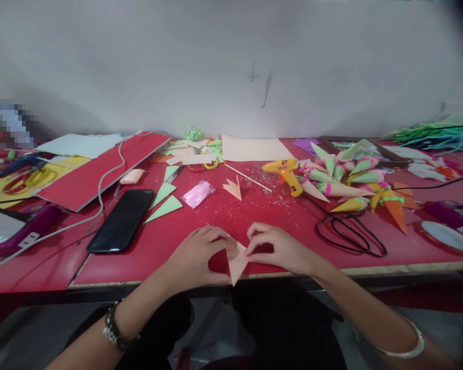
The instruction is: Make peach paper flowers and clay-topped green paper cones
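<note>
Both hands grip one peach paper piece (236,262) at the table's front edge

A pale wall (170,67) fills the top of the frame, and below it a red table (224,213) spans the width. At the upper left, a red board (100,172) lies aslant, with a white cable (110,177) running across it. A pile of paper cones (349,190), peach, green and pink, sits right of centre, and a flat peach sheet (254,149) lies against the wall at upper centre.

The left hand (200,254) and right hand (278,247) meet at lower centre. The left holds the paper piece by its left side, fingers near the top and thumb by the lower tip; the right pinches its right edge between thumb and fingers. The paper's point faces down, over the table's edge.

A black phone (121,221) lies left of the left hand. A yellow glue gun (281,167) rests just beside the cones. Green paper triangles (165,208) lie beyond the left hand, a pink packet (198,194) near them. A small pleated peach piece (234,191) lies at the centre, just below a thin stick (250,180).
</note>
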`<control>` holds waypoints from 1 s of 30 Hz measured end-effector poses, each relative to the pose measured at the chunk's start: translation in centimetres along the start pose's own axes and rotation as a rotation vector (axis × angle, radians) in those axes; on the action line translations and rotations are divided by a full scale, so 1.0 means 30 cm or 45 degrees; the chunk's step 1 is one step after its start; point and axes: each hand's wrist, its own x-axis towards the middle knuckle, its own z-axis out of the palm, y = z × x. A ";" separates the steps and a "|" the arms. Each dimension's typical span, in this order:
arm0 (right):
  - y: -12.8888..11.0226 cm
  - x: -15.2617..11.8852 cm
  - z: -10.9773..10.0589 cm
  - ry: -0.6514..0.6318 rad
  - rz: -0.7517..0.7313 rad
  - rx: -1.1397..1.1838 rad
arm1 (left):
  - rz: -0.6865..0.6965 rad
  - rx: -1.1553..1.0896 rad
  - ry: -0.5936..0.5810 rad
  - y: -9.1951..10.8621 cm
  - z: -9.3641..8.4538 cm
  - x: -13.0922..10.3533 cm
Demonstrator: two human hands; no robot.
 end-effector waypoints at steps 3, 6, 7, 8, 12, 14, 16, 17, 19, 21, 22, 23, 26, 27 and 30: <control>0.001 0.000 -0.001 0.016 -0.010 -0.009 | 0.039 -0.029 -0.031 -0.008 -0.009 0.000; -0.001 0.001 0.001 0.035 -0.019 -0.019 | 0.038 -0.030 -0.025 -0.008 -0.015 0.000; -0.002 0.001 0.003 0.042 -0.020 -0.024 | 0.036 -0.031 -0.020 -0.006 -0.017 0.000; -0.004 0.000 0.005 0.054 -0.018 -0.032 | 0.036 -0.034 -0.016 -0.003 -0.019 0.000; -0.010 -0.003 0.018 0.136 0.021 -0.080 | 0.068 -0.059 0.000 0.007 -0.021 0.005; -0.009 -0.002 0.027 0.157 0.030 -0.093 | 0.043 -0.039 0.054 0.007 -0.009 0.012; -0.008 0.002 0.037 0.176 0.037 -0.111 | -0.020 0.000 0.138 0.002 0.011 0.022; -0.007 0.005 0.043 0.192 0.048 -0.132 | -0.056 0.016 0.177 -0.001 0.022 0.026; -0.008 0.011 0.053 0.222 0.074 -0.193 | -0.129 0.022 0.239 -0.003 0.043 0.033; -0.013 0.015 0.061 0.238 0.091 -0.263 | -0.196 0.007 0.281 0.000 0.059 0.034; -0.017 0.017 0.064 0.236 0.100 -0.292 | -0.229 0.008 0.301 0.005 0.064 0.033; -0.020 0.019 0.067 0.231 0.107 -0.316 | -0.260 0.020 0.316 0.010 0.069 0.032; -0.029 0.026 0.072 0.225 0.130 -0.386 | -0.314 0.093 0.357 0.027 0.079 0.026; -0.029 0.029 0.074 0.229 0.139 -0.412 | -0.311 0.118 0.393 0.031 0.082 0.024; -0.024 0.037 0.078 0.240 0.154 -0.467 | -0.200 0.211 0.473 0.035 0.080 0.021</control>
